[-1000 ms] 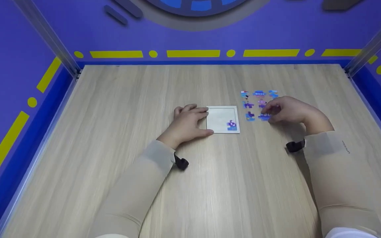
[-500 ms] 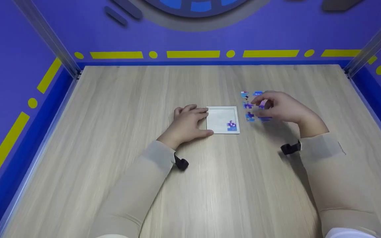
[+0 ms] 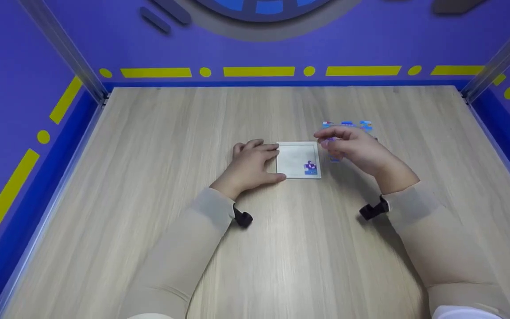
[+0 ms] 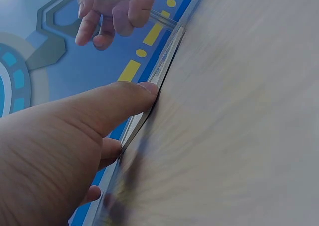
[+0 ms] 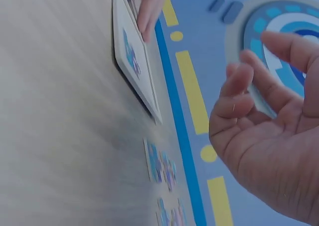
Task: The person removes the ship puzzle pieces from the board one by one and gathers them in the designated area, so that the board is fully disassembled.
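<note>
A white square puzzle tray (image 3: 289, 159) lies flat on the table in the head view, with one purple-and-blue jigsaw piece (image 3: 310, 168) in its near right corner. My left hand (image 3: 250, 167) holds the tray's left side, thumb at the near corner and fingers at the far one. Above the loose jigsaw pieces (image 3: 365, 124), just right of the tray, hovers my right hand (image 3: 357, 149), hiding many of them. The right wrist view shows that hand (image 5: 271, 131) with loosely bent fingers, thumb apart, and nothing visible between them.
Wood-grain table (image 3: 171, 133) surrounds the tray. A blue-purple panel (image 3: 255, 53) with yellow marks rises along the back edge, and similar panels stand at both sides. Black wrist cameras sit at both cuffs.
My right hand has moved left and lifted, from the right-hand loose pieces to beside the tray's right edge. The left hand and the tray have stayed put.
</note>
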`<state>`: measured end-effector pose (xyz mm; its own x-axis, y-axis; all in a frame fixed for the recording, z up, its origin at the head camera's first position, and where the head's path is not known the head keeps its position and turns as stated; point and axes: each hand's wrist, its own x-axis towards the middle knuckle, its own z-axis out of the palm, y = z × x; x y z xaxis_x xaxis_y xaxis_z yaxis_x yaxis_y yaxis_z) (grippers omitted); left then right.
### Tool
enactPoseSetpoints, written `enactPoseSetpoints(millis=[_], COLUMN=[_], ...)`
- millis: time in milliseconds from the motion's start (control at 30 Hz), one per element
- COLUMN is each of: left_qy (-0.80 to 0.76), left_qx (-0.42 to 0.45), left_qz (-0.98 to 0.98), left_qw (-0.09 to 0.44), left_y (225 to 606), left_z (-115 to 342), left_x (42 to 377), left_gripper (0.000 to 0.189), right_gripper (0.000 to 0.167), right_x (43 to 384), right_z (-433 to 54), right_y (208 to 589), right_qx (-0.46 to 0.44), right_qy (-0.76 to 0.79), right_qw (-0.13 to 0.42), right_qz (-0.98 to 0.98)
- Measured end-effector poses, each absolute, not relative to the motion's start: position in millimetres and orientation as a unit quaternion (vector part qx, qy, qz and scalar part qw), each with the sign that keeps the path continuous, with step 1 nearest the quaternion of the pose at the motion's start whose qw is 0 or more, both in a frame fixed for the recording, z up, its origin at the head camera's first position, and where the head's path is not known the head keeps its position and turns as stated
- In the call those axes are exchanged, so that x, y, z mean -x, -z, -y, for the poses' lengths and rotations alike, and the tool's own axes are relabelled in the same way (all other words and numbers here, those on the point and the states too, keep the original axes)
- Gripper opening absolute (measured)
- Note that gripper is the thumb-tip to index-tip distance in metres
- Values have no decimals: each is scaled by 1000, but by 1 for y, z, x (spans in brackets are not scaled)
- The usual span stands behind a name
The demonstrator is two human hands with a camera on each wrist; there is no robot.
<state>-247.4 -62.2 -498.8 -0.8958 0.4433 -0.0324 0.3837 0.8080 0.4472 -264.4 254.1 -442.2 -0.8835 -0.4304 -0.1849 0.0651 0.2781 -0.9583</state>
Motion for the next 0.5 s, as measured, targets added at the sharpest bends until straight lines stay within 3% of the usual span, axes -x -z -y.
enactPoseSetpoints(millis=[500], left_qy=[-221], left_qx=[-215], left_qz=[-949], left_qw=[71], left_y=[498], left_z=[62], left_x=[247], left_gripper=[83], right_gripper=[45], right_x=[258], right_z=[-236], right_y=[453], right_qx=[124], right_qy=[446], right_qw=[181], right_qz=[-868])
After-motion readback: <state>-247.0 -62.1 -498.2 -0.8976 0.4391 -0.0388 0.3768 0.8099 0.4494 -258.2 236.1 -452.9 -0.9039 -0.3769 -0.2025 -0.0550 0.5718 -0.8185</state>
